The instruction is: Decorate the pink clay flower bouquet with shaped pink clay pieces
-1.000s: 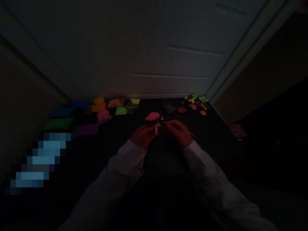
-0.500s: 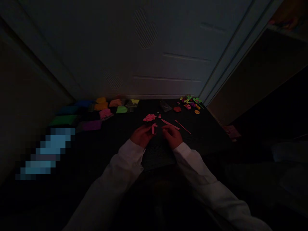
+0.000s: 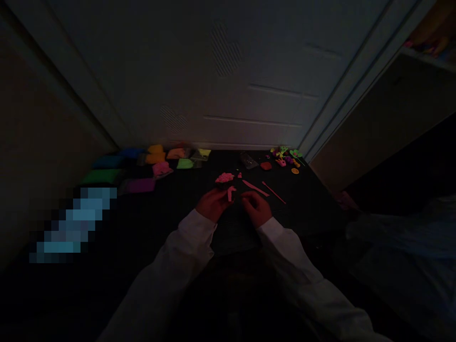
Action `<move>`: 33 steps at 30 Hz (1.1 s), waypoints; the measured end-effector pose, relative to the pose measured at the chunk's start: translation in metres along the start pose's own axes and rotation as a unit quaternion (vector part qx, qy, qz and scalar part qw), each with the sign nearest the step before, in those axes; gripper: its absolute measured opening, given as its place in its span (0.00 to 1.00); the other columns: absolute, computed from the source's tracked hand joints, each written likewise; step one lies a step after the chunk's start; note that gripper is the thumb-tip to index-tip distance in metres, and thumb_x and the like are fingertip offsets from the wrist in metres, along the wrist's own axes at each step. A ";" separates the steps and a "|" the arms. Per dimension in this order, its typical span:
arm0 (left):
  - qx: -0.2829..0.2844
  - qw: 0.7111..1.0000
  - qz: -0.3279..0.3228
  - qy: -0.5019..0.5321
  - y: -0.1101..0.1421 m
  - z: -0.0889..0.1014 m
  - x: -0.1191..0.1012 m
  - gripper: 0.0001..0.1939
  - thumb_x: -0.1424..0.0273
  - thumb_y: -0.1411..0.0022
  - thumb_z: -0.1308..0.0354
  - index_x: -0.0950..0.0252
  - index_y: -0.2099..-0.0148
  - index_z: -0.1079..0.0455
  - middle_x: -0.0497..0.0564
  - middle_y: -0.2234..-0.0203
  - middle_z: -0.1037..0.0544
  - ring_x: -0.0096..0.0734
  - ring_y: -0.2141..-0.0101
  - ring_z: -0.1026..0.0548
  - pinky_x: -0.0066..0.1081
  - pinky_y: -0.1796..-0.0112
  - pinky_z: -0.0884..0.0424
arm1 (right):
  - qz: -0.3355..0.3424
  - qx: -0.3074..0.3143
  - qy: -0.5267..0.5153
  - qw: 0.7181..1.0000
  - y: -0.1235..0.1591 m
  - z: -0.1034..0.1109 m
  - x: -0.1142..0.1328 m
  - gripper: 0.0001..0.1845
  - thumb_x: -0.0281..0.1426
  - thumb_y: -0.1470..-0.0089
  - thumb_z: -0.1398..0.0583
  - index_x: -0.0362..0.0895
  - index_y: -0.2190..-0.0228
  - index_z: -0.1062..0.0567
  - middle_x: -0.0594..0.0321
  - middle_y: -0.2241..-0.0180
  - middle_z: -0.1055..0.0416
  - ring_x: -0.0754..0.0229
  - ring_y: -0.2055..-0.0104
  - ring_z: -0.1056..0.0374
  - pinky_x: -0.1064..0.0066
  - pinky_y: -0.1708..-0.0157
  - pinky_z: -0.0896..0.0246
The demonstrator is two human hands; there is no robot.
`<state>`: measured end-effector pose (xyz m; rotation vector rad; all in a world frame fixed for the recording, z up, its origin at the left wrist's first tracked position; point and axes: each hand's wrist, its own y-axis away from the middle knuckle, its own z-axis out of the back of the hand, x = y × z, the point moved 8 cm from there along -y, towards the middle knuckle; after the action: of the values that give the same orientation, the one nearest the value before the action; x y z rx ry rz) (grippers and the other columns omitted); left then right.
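My left hand (image 3: pixel 213 205) is closed round a small forked pink clay piece (image 3: pixel 231 193), which shows at its fingertips. Just beyond that hand lies a bumpy pink clay mass (image 3: pixel 224 177); the dim light hides what is under it. A short distance to the right, my right hand (image 3: pixel 257 208) is bent with thumb and forefinger together. Whether anything sits between those fingers is too dark to tell. Past the right hand lie a pink modelling knife (image 3: pixel 255 188) and a thin pink stick tool (image 3: pixel 273 192). A small pink bit (image 3: pixel 240 175) rests near the knife.
Packets of coloured clay, such as a purple one (image 3: pixel 141 185) and a green one (image 3: pixel 101 176), line the left of the dark table (image 3: pixel 171 209). At the back right are a clear packet (image 3: pixel 248 160), a red lump (image 3: pixel 265 166) and several small colourful figures (image 3: pixel 283 154). A white panel (image 3: pixel 178 85) stands behind.
The view has shifted a little, so everything sits slightly further right and lower. My hands keep nearly the same pose, the left still holding the pink clay piece.
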<state>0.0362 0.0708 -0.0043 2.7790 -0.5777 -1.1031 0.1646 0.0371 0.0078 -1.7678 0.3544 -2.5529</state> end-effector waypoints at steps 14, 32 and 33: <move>0.015 1.000 0.022 -0.007 -0.001 0.001 0.007 0.07 0.81 0.52 0.45 0.68 0.69 0.29 0.49 0.74 0.24 0.27 0.73 0.27 0.28 0.72 0.30 | 0.062 0.028 0.031 0.997 0.008 -0.005 0.017 0.17 0.33 0.54 0.44 0.47 0.59 0.34 0.63 0.69 0.34 0.62 0.68 0.37 0.69 0.67 0.41; -0.020 0.994 -0.027 -0.100 -0.016 0.006 -0.029 0.10 0.77 0.57 0.40 0.68 0.67 0.30 0.49 0.74 0.26 0.26 0.74 0.29 0.25 0.76 0.34 | 0.095 0.059 0.082 0.990 0.014 -0.008 0.028 0.15 0.32 0.51 0.46 0.47 0.59 0.35 0.62 0.68 0.34 0.62 0.69 0.38 0.69 0.68 0.42; -0.027 0.993 -0.034 -0.111 -0.019 0.007 -0.031 0.10 0.76 0.58 0.40 0.68 0.68 0.30 0.49 0.75 0.27 0.25 0.75 0.29 0.25 0.76 0.35 | 0.097 0.060 0.083 0.990 0.014 -0.008 0.029 0.15 0.32 0.51 0.46 0.47 0.59 0.35 0.62 0.68 0.34 0.62 0.69 0.38 0.69 0.68 0.42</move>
<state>0.0168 0.1003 0.0068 2.6678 -0.4695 -1.4307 0.1449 0.0209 0.0287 -1.4100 0.3474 -2.5304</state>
